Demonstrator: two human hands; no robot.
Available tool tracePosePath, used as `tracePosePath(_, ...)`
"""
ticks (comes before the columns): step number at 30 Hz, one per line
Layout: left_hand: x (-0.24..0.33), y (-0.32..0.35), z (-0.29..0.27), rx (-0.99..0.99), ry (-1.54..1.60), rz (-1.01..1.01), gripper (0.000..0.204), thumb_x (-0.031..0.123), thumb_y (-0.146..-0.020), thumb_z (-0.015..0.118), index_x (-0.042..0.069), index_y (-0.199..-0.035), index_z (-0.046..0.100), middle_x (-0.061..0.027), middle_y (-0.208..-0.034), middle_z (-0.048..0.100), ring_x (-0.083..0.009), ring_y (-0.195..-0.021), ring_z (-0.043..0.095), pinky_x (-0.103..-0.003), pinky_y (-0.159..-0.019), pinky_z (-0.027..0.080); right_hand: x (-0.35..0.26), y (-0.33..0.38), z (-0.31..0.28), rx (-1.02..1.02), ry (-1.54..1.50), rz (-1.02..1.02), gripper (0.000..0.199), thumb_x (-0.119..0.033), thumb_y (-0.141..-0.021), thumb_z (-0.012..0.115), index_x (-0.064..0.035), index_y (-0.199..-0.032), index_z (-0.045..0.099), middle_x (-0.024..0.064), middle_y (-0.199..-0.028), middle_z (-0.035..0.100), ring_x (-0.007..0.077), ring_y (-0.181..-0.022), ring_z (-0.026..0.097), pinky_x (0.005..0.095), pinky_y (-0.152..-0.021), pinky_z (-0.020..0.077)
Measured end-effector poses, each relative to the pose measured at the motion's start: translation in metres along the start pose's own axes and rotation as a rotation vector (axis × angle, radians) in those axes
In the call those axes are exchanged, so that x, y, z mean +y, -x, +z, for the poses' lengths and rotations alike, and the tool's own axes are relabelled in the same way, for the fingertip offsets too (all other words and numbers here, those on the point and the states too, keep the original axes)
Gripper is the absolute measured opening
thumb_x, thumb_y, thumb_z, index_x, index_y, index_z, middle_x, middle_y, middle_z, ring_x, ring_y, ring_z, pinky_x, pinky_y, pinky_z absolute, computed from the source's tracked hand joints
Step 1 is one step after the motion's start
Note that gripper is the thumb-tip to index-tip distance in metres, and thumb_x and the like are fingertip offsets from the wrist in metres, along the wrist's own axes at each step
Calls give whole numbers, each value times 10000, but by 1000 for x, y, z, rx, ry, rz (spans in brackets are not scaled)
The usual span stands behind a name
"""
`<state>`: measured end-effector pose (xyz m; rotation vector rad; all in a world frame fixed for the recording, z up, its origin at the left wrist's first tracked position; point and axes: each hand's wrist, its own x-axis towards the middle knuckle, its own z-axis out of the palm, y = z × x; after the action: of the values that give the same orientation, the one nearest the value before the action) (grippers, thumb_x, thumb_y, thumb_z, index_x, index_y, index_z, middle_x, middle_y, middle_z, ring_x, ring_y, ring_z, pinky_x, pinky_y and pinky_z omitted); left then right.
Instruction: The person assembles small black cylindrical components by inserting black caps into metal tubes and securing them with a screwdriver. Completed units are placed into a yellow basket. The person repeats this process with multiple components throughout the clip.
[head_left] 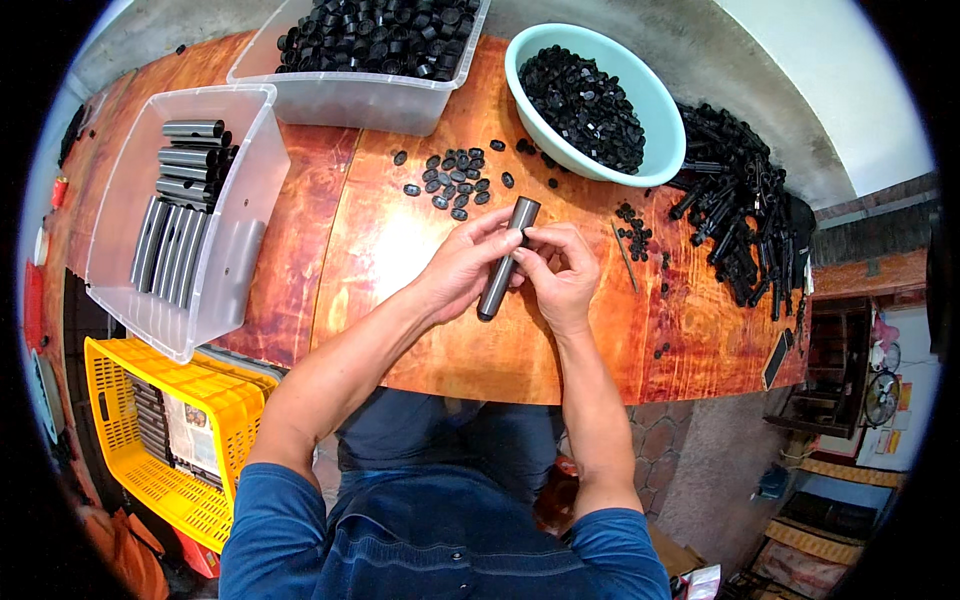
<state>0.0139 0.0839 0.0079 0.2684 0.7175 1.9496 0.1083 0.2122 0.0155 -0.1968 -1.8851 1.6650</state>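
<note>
A dark grey tube (496,286) is tilted over the table in front of me, its upper end leaning slightly right. My left hand (463,262) is closed around it from the left, thumb lying across its side. From the right, my right hand (560,272) has thumb and fingers pinched at the tube's side near the middle. Whether a small part sits between those fingertips is hidden. Beyond my hands lies a loose group of small black oval parts (459,180). A cluster of small black pieces (634,232) and a thin metal rod (624,258) rest right of my right hand.
A clear bin (262,150) at left holds similar tubes. Another clear bin (350,103) holds black caps. A pale blue bowl (545,150) contains small black parts. Black tubular parts (740,205) are heaped at right. A yellow crate (225,415) stands below left.
</note>
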Motion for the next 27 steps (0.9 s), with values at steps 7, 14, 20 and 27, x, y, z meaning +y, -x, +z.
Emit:
tracePosePath(7,0,0,4,60,-18,7,398,112,-974,650,-8,-1339,545,-86,-1140,631,-152,-992,653,-300,-831,579,12,1,0,-10,130,-48,234,63,-790,779,-28,-980,677,11,-813,579,50,-593,484,212,-507,388)
tracePosePath(14,-2,-1,-2,34,-74,25,316,151,-985,622,17,-1270,590,-74,-1096,661,-169,-985,664,-353,-872,579,5,0,0,-25,228,-39,270,6,-763,806,-52,-990,672,-6,-762,537,48,-561,429,218,-501,352)
tracePosePath(20,-3,-4,2,56,-26,28,257,198,-1037,520,-6,-1173,597,-80,-1002,661,-156,-839,659,-302,-718,564,-9,-4,-5,-77,27,17,212,37,-834,724,-7,-1031,659,20,-789,587,63,-586,544,214,-516,432)
tracePosePath(27,-2,-1,1,50,9,-107,346,332,-1055,415,39,-1043,598,-52,-794,620,-153,-659,594,-300,-604,497,-9,-6,-9,-33,-106,106,111,15,-918,648,36,-1027,644,85,-822,681,121,-707,683,239,-598,533)
